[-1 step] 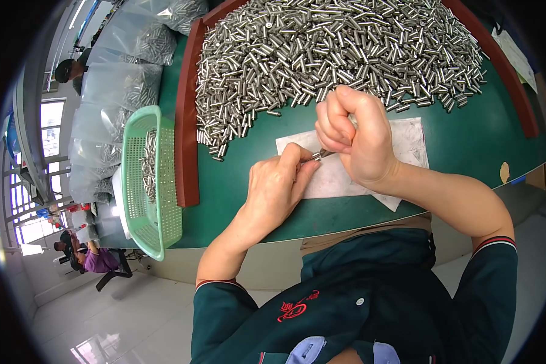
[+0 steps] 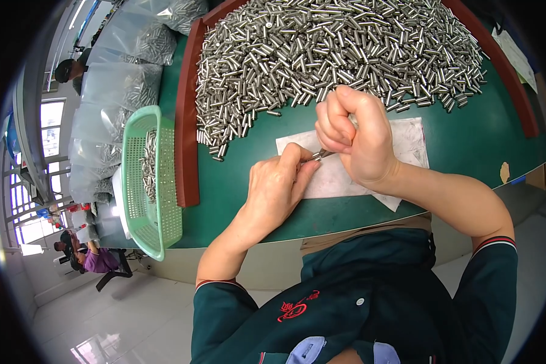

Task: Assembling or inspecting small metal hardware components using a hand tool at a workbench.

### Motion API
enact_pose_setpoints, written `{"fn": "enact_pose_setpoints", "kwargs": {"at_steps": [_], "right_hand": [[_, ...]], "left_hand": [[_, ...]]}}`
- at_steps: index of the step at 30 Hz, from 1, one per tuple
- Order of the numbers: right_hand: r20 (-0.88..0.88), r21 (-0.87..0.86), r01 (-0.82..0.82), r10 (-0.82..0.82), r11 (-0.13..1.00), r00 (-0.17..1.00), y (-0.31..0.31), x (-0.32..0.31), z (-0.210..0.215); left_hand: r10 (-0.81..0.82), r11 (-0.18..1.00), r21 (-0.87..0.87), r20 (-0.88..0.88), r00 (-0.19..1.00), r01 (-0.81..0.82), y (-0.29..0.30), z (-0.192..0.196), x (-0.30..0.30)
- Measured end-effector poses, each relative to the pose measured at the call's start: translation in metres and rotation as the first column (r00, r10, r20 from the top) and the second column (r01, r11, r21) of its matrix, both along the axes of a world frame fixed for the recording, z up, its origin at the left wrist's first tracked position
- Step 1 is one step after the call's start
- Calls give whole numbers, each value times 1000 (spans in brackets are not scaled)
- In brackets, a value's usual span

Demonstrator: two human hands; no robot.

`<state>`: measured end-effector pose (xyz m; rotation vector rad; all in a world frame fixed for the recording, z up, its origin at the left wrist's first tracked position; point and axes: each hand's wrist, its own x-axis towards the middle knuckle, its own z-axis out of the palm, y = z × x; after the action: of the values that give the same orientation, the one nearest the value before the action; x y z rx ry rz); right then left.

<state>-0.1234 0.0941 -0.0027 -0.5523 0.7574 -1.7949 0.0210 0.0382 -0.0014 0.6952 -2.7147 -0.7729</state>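
Observation:
My left hand [image 2: 276, 185] pinches a small shiny metal pin [image 2: 316, 156] between thumb and forefinger. Curled into a fist, my right hand [image 2: 359, 134] sits just to its right. A short dark metal piece [image 2: 325, 153] sticks out from under that fist and meets the pin; what else the fist holds is hidden. Both hands are over a white sheet of paper [image 2: 340, 176] on the green tabletop [image 2: 236, 200]. Beyond them spreads a large heap of loose metal pins [image 2: 340, 51].
Dark red rails [image 2: 188, 121] border the heap. Left of them stands a green plastic basket [image 2: 142, 224] with some pins inside. Clear bags of pins [image 2: 103, 127] line up further left. A person in purple [image 2: 101, 259] sits in the background.

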Motion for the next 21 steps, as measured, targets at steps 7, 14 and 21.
{"fn": "enact_pose_setpoints", "kwargs": {"at_steps": [7, 14, 21], "right_hand": [[0, -9, -24, 24, 1000, 1000, 0, 0, 0], [-7, -32, -35, 35, 999, 999, -1, -1, -2], [-84, -55, -18, 13, 998, 996, -2, 4, 0]], "left_hand": [[0, 1000, -2, -15, 1000, -1, 1, -1, 1], [-5, 1000, 11, -25, 1000, 5, 0, -2, 1], [-4, 999, 38, -42, 999, 5, -2, -1, 0]]}}
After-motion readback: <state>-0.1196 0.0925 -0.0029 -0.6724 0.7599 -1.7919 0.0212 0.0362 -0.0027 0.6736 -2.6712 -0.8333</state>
